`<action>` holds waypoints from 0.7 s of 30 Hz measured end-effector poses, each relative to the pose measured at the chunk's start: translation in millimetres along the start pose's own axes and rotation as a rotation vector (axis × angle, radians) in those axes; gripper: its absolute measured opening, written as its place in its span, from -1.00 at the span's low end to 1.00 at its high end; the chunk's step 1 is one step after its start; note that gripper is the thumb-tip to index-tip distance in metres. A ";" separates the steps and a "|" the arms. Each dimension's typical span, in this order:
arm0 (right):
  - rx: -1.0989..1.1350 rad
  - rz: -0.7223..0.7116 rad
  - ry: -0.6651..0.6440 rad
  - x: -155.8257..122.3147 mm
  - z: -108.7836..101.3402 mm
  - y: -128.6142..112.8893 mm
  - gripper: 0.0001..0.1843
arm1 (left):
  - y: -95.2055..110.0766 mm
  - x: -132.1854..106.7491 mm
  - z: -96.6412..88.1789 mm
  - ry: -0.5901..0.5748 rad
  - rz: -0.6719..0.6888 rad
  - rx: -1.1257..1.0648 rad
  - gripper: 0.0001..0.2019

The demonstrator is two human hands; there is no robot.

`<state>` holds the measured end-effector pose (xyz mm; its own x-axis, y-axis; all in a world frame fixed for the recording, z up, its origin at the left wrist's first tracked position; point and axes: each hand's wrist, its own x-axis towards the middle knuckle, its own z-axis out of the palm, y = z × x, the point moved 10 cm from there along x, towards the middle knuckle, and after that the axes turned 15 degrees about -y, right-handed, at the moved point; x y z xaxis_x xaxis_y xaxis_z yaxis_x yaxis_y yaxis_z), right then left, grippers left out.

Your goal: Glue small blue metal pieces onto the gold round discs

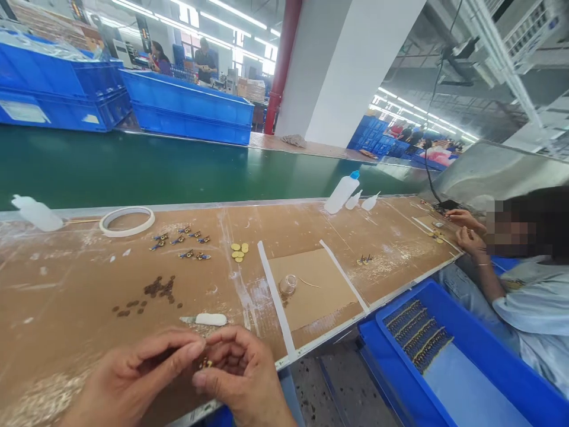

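My left hand [144, 370] is at the front edge of the workbench, its thumb and fingertips pinched together; anything between them is too small to make out. Close beside it, my right hand [242, 370] curls its thumb and fingers around a small gold and dark piece [205, 363], partly hidden by the fingers. Just beyond both hands lies a white-handled knife [211, 319]. Farther out on the cardboard top are a loose group of small brown discs [160, 287], several small blue and gold figures [180, 239] and several round yellow discs [239, 251].
A tape roll [127, 222] and a white bottle [38, 213] are at the back left. A clear cup [288, 284] stands on a cardboard sheet [320, 279]. Squeeze bottles [342, 194] stand behind. At right, a co-worker [528, 255] sits near a blue bin [466, 367] holding rows of parts.
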<state>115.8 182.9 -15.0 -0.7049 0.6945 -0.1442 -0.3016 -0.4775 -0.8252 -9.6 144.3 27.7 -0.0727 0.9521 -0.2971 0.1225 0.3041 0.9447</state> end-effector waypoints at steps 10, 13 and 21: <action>-0.060 -0.228 0.127 -11.0 -46.0 -19.5 -0.66 | 79.9 151.5 -13.7 -0.041 0.252 0.993 -0.85; 0.001 -0.288 0.128 -10.2 -49.0 -17.7 -0.62 | 78.7 176.9 -3.0 -0.119 0.335 1.139 -0.86; 0.125 -0.328 0.132 -5.7 -48.3 -15.7 -0.61 | 75.9 182.9 6.8 -0.197 0.430 1.290 -0.87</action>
<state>155.5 212.4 -27.6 -0.4717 0.8808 0.0413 -0.5793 -0.2742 -0.7676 -6.9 341.8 44.1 0.3311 0.9341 -0.1334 0.9320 -0.3016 0.2011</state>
